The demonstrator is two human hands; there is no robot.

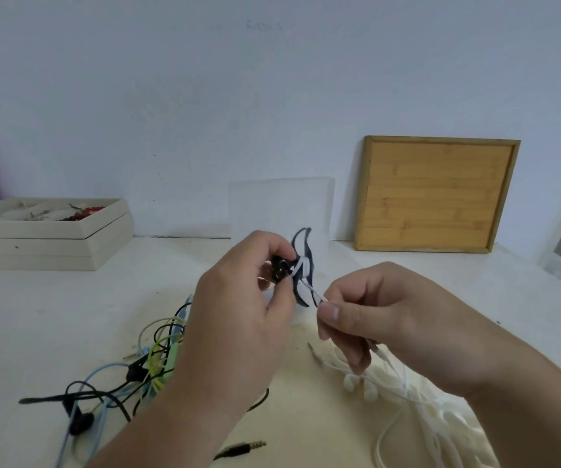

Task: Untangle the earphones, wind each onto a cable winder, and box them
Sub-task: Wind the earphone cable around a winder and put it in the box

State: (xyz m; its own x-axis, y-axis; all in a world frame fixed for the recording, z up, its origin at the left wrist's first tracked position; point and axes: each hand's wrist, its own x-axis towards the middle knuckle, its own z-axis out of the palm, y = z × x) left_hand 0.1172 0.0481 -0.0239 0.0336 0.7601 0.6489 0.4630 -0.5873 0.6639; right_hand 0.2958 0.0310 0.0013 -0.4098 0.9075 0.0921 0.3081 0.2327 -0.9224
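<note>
The fingers (274, 246) of the left hand (238, 298) are curled tightly, with the thumb closing from below, gripping the black hub of a dark blue plastic cable winder (308, 255) with curved, pointed arms, held up in the air above the middle of the white table (36, 315). A white earphone cable (313, 290) crosses the winder's centre in a few turns and runs down to the right hand (384, 305), whose thumb and forefinger pinch it just beside the winder, the other fingers folded under. From that hand the cable drops to the white earbuds (350, 381) and loose white loops on the table below. To the left lies a tangle of black, pale blue and green earphones (144, 369), and near the bottom edge a black jack plug with a gold tip (245, 447). Behind the hands stands a clear plastic box (282, 204), and to its right a bamboo tray (438, 194) leans against the wall. At far left sit stacked cream boxes (46, 244) holding small red pieces.
</note>
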